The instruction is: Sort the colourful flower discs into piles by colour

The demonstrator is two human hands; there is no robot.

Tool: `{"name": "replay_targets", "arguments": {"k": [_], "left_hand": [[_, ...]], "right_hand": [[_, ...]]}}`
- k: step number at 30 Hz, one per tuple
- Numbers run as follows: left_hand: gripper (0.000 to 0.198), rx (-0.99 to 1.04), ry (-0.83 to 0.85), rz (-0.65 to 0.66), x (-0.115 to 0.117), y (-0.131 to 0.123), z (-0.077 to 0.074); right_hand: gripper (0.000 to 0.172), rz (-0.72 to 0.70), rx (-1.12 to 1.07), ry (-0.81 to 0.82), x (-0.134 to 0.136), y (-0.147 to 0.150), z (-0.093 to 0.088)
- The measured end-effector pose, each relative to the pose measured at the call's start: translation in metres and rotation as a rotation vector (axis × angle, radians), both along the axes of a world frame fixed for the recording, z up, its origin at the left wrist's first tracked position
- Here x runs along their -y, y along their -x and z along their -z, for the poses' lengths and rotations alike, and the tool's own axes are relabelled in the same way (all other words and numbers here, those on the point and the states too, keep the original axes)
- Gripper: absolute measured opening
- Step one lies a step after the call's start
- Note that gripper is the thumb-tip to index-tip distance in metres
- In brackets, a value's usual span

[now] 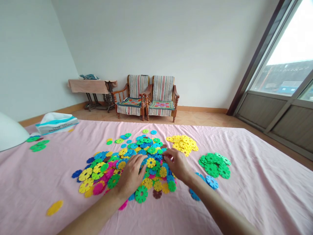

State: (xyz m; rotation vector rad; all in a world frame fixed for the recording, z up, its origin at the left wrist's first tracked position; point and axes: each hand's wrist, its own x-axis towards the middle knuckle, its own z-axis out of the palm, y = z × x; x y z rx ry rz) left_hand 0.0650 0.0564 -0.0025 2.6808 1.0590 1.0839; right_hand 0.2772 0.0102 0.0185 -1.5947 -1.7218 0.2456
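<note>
A heap of slotted plastic snowflake discs (151, 162) in yellow, green, blue, pink and brown lies mixed on a pink cloth. My left hand (133, 171) rests on the middle of this heap, thumb apart from the fingers, with no disc visibly gripped. On the heap's right side, my right hand (177, 163) has its fingers curled and the fingertips pinched together. Whatever may be between those tips is too small to make out. Sorted by colour, a pile of yellow discs (184, 143), a pile of green discs (212, 164) and several blue discs (212, 182) lie beyond and beside my right arm.
The pink cloth (256, 182) has wrinkles. A tissue pack (57, 123) and a white rounded object (11, 132) stand at the left, near some green discs (39, 146). One yellow disc (54, 208) lies apart at front left. Two wooden armchairs (162, 94) stand against the wall.
</note>
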Motion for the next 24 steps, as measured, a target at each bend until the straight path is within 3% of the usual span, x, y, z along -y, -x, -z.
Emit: {"name": "replay_targets", "arguments": {"k": [4,9,15,20,24], "left_hand": [[0.031,0.007,-0.014,-0.059,-0.001,0.002,-0.002],[0.03,0.018,-0.061,-0.11,-0.005,0.007,-0.008],[0.026,-0.029,-0.097,-0.173,-0.022,0.02,-0.015],[0.018,-0.089,-0.083,-0.247,-0.036,0.032,-0.014],[0.02,-0.112,-0.036,-0.238,-0.042,0.035,-0.007]], "right_hand": [[0.025,-0.132,0.103,-0.023,0.007,0.031,0.0],[0.033,-0.154,0.214,0.021,0.007,0.041,-0.002],[0.018,-0.14,0.349,-0.012,0.009,0.046,-0.001],[0.025,-0.021,0.288,-0.12,0.006,0.043,0.007],[0.03,0.18,0.147,-0.088,-0.01,0.007,0.009]]}}
